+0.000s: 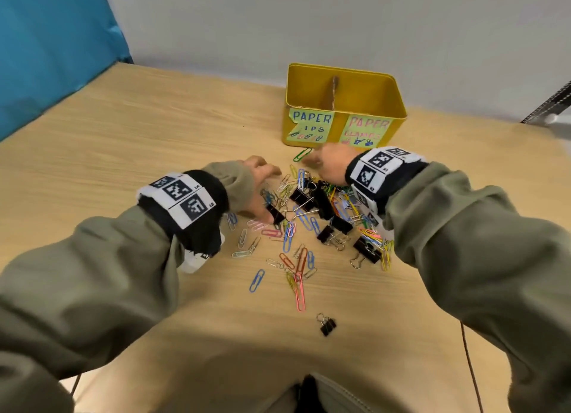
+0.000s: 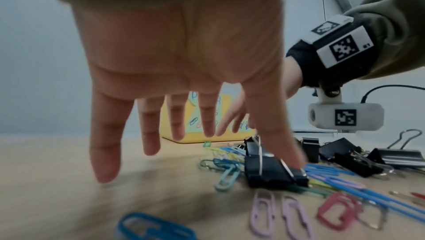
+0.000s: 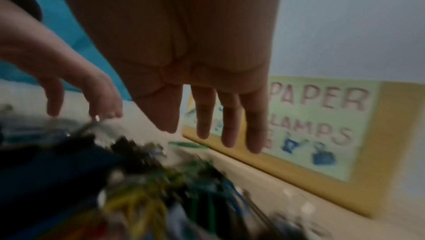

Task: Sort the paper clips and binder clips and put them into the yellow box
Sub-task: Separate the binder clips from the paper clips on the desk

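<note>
Now a wooden table (image 1: 154, 128) is sitting by a pale wall, with blue cloth (image 1: 46, 42) at 10 o'clock. The left hand (image 1: 259, 190) is reaching over the pile with fingers spread wide, its thumb touching a black binder clip (image 2: 273, 171). The right hand (image 1: 327, 165) is hanging flat with straight fingers, holding nothing. One yellow box (image 1: 343, 106) is standing at 12 o'clock, two spaces inside. Too many paper clips (image 1: 296, 252) to count; about eight binder clips.
</note>
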Action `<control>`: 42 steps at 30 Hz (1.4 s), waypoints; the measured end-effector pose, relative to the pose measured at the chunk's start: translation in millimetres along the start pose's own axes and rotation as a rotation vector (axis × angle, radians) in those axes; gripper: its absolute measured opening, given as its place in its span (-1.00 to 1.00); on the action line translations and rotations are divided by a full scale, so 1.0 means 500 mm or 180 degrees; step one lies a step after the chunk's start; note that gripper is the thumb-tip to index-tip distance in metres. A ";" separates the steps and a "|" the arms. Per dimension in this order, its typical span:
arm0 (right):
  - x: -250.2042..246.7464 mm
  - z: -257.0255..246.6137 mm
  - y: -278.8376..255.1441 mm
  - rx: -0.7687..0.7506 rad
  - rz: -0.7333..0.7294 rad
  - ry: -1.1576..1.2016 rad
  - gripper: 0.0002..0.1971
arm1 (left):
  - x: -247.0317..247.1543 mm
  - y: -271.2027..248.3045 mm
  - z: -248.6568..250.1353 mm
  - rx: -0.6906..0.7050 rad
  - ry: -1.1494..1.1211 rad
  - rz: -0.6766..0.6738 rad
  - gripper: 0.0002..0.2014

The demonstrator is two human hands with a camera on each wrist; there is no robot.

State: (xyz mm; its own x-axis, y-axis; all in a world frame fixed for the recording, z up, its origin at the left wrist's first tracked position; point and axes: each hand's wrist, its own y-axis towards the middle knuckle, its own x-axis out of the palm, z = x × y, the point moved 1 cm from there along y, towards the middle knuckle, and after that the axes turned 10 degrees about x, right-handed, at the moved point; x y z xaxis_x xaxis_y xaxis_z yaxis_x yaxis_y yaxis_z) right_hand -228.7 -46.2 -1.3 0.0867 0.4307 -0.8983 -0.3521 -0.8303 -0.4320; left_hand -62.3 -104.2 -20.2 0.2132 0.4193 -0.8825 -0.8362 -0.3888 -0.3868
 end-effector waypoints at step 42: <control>0.040 -0.083 -0.109 -0.0453 -0.0634 0.1168 -0.75 | 0.029 -0.041 -0.022 -0.0148 -0.0142 0.0083 -0.31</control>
State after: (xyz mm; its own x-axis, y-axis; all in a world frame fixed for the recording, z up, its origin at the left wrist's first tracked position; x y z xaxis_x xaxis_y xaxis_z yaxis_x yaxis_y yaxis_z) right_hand -169.3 -7.0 0.7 0.4743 0.4544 -0.7541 -0.1653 -0.7953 -0.5832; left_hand -36.6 -98.9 -28.1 0.1681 0.4442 -0.8800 -0.8166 -0.4373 -0.3767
